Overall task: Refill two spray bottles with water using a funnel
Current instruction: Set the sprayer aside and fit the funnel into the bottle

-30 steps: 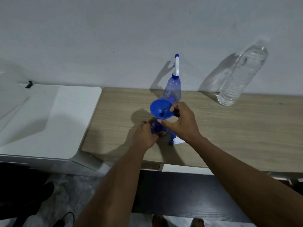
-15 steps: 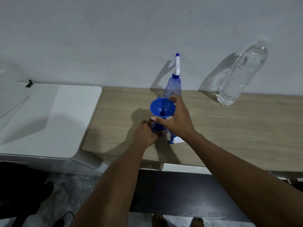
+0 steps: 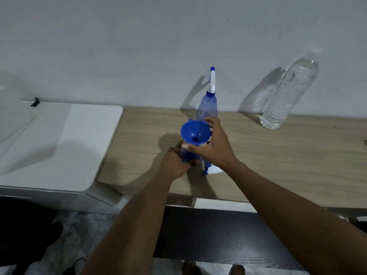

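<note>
Wood-grain bench [image 3: 278, 155] runs along a grey wall [image 3: 139, 46], with a white unit [image 3: 59, 145] set against its left end. At the far right, well apart from the hands, a clear plastic water bottle [image 3: 288, 96] stands at the wall. Its top is blurred. Just behind the funnel a second spray bottle [image 3: 207, 108] stands upright, with a translucent blue body and a white trigger head tipped in blue. A loose white-and-blue spray head [image 3: 210, 170] lies on the bench beneath the right wrist, mostly hidden. Bare feet [image 3: 189, 267] show on the floor below.

Near the bench's middle, the blue funnel [image 3: 195, 132] sits, bowl up, directly over a translucent blue spray bottle [image 3: 187, 155]. The thumb hides where they meet. The left-hand grip [image 3: 174, 161] is wrapped round that bottle's body and covers most of it. The right-hand grip [image 3: 214, 147] holds the funnel, with fingertips on the far rim and the thumb against the near side under the bowl. A small tab juts from the funnel's far-left rim.
</note>
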